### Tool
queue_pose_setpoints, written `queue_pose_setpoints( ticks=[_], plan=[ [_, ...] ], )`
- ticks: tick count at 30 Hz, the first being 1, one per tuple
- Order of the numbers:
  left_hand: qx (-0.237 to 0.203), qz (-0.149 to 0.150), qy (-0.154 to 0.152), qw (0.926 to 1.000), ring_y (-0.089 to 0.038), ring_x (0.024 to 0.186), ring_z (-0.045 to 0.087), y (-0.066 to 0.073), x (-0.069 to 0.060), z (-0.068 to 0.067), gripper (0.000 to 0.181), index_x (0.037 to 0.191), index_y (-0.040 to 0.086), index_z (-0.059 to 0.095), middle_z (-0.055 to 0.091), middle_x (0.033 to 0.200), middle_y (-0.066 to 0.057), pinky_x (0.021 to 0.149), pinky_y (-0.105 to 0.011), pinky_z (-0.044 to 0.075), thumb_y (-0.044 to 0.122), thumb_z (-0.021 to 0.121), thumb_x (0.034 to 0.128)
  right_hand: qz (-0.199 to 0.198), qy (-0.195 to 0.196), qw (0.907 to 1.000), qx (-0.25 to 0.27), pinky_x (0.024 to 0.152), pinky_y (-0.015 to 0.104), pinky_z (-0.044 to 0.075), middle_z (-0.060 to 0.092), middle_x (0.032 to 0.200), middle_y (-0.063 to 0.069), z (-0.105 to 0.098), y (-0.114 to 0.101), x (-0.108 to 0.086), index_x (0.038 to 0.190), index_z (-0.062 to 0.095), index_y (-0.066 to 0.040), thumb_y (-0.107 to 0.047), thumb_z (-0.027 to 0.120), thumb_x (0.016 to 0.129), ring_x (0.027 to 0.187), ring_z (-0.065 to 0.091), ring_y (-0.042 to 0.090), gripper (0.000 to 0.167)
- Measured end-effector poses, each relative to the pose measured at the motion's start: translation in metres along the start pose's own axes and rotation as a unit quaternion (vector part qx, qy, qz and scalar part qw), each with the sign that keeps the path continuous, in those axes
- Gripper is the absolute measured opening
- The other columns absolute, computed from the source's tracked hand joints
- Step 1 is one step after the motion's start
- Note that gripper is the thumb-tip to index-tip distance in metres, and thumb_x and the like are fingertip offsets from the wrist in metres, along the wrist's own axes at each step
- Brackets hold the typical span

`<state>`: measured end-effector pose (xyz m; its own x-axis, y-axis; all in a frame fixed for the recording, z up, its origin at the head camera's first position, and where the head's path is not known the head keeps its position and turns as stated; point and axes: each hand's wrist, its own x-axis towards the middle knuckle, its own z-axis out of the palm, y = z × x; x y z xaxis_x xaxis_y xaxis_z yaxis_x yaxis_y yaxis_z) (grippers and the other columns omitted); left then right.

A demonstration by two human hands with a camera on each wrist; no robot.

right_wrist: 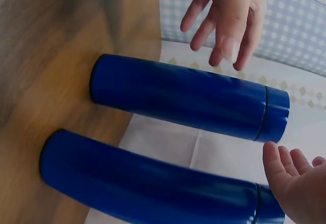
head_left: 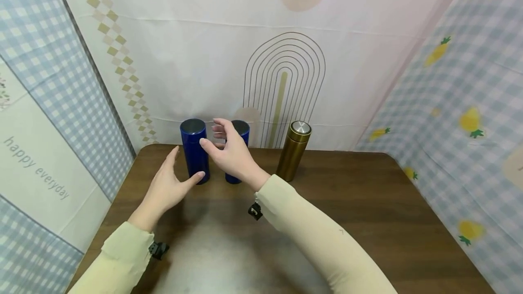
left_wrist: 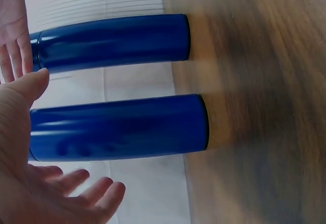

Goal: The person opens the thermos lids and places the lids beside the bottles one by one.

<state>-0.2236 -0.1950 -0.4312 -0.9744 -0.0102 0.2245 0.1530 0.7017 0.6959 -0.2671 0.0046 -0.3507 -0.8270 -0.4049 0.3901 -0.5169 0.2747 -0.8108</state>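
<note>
The left hand (head_left: 163,190) has thumb and fingers wide about the left blue flask (head_left: 195,154); the right hand (head_left: 234,151), fingers loosely bent, hangs by its upper part, contact impossible to tell. Two blue flasks and one gold flask (head_left: 292,152) stand upright near the brown table's (head_left: 347,208) far edge. The right blue flask (left_wrist: 114,42) is partly hidden behind the right hand; the left wrist view cuts off the gold flask.

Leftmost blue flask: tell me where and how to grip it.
Probably mid-body, left hand from its left: the leftmost blue flask stands upright, a slim cylinder, no handle showing, and the right hand and other blue flask crowd its right.
</note>
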Motion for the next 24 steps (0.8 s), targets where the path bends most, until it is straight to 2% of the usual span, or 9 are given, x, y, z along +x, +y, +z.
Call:
queue_pose_setpoints(
  ticks=[5,8,13,19,24],
  plan=[
    [-0.050,0.015,-0.012,0.9986,-0.041,0.135,0.033,-0.005,0.009,0.004,0.108,0.155,0.010,0.008,0.028,0.153,-0.019,0.102,-0.058,0.034,0.056,0.071,0.0800,0.004,-0.006,1.0000,-0.001,0.097,0.035,0.046,0.045,0.139,0.008,0.008,0.002,0.006,0.147,0.032,-0.012,-0.040,0.062,0.092,0.125,0.047,0.019,0.068],
    [-0.078,0.016,-0.021,0.9966,-0.040,0.136,0.033,-0.009,0.017,0.007,0.108,0.155,0.011,0.009,0.025,0.155,-0.016,0.105,-0.056,0.033,0.054,0.072,0.0792,0.010,-0.001,0.9996,-0.025,0.099,0.032,0.044,0.040,0.144,0.008,0.013,0.004,0.009,0.149,0.028,-0.012,-0.042,0.062,0.092,0.129,0.043,0.018,0.072],
    [-0.105,0.006,-0.027,0.9941,-0.041,0.136,0.033,-0.017,0.027,0.012,0.104,0.155,0.010,0.011,0.024,0.155,-0.018,0.106,-0.056,0.032,0.049,0.073,0.0811,0.028,-0.009,0.9986,-0.044,0.103,0.030,0.040,0.033,0.151,0.007,0.020,0.008,0.015,0.152,0.022,-0.016,-0.046,0.061,0.092,0.135,0.037,0.016,0.078],
    [-0.127,-0.008,-0.035,0.9913,-0.041,0.133,0.035,-0.019,0.033,0.017,0.104,0.154,0.004,0.009,0.023,0.151,-0.024,0.104,-0.055,0.035,0.049,0.071,0.0832,0.044,-0.021,0.9987,-0.016,0.103,0.032,0.040,0.035,0.150,0.007,0.025,0.013,0.018,0.153,0.020,-0.014,-0.043,0.063,0.092,0.133,0.041,0.018,0.080],
    [-0.132,-0.007,-0.025,0.9910,-0.040,0.129,0.038,-0.018,0.035,0.019,0.099,0.153,0.003,0.016,0.024,0.142,-0.025,0.102,-0.054,0.038,0.047,0.072,0.0833,0.050,-0.027,0.9984,0.007,0.102,0.032,0.041,0.037,0.149,0.007,0.027,0.013,0.017,0.153,0.020,-0.014,-0.039,0.066,0.090,0.131,0.043,0.017,0.081]
  ],
)
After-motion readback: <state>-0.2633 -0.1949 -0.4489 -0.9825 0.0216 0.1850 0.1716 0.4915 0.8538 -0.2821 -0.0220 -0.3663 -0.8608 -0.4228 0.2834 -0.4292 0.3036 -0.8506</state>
